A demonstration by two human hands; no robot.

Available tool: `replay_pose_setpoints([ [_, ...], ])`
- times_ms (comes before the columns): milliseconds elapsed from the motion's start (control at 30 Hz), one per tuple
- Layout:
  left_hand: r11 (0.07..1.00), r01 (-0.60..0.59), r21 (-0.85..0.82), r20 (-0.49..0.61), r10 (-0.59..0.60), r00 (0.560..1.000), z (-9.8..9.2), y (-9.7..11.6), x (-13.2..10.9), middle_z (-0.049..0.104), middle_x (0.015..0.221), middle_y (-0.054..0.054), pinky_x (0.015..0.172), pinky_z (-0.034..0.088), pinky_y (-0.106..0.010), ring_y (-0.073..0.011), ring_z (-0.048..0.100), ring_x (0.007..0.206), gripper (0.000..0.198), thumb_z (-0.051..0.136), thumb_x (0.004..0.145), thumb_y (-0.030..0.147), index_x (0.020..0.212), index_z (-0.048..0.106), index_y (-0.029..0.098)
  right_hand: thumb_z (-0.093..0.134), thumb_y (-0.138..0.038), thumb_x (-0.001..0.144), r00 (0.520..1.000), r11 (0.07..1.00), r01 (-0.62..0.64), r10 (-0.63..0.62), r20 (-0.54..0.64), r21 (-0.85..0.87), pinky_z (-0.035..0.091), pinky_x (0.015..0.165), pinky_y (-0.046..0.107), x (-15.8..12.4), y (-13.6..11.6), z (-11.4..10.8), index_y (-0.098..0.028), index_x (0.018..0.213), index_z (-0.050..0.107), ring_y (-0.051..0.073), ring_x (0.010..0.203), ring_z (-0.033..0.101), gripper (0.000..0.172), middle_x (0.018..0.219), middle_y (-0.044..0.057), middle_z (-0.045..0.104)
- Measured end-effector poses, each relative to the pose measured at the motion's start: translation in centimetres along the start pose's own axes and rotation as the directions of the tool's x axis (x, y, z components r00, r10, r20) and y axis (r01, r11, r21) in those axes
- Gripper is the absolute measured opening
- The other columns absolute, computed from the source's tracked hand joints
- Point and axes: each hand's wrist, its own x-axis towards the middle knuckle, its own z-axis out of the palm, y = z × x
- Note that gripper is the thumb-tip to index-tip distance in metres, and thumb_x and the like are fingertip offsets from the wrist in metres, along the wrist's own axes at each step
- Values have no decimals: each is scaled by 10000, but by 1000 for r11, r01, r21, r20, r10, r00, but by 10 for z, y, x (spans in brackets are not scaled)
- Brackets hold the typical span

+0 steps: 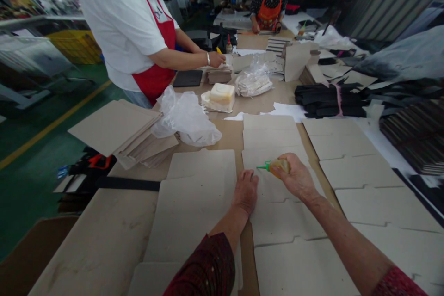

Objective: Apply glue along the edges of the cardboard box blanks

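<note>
My right hand (299, 178) is wrapped round a small squeeze bottle (279, 167) of amber liquid, which looks like glue. Its thin green nozzle points left, low over a grey cardboard sheet (274, 185) in the middle column. Beside the nozzle, my left hand (245, 192) rests on the left edge of that column with its fingers bent, holding nothing I can see. The cardboard sheets overlap one another in rows. More lie in a column on the left (194, 217) and another on the right (360, 173).
A stack of cardboard (118, 127) and a clear plastic bag (190, 118) lie at the left. Beyond are a pale block (222, 95), another bag (254, 78) and black strips (329, 99). One co-worker (121, 32) stands at the left side, another (271, 2) at the far end.
</note>
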Motion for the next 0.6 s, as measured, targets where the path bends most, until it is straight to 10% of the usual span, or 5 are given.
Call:
replay_pose_setpoints([
  [600, 999, 30, 14, -13, -30, 999, 0, 0, -2, 562, 1312, -81, 1064, 413, -435, -266, 456, 1224, 213, 518, 936, 148, 1105, 635, 205, 529, -431, 931, 988, 931, 129, -90, 127, -342, 309, 608, 290, 6, -19, -12, -241, 1006, 548, 185, 755, 552, 205, 1006, 30, 575],
])
